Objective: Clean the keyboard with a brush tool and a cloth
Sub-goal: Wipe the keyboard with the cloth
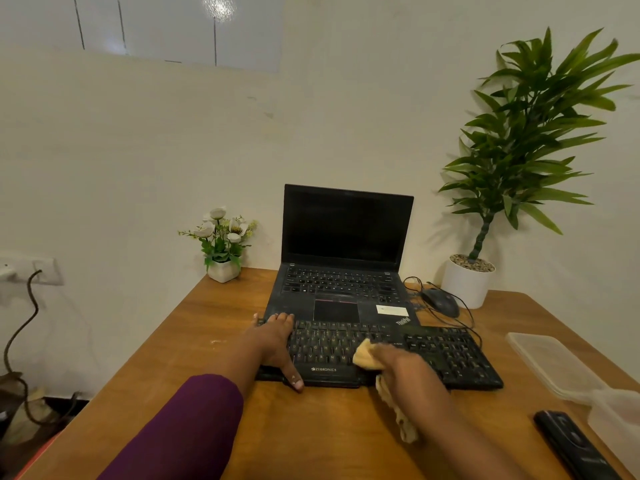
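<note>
Near the middle of the desk (329, 427) lies the black keyboard (446, 355), its far edge touching the open laptop (346, 271). Spread flat, the left hand (277, 344) presses the keyboard's left end, thumb over its near edge. Closed around a bunched yellow cloth (367, 356), the right hand (405, 367) holds it on the keys near the keyboard's middle.
</note>
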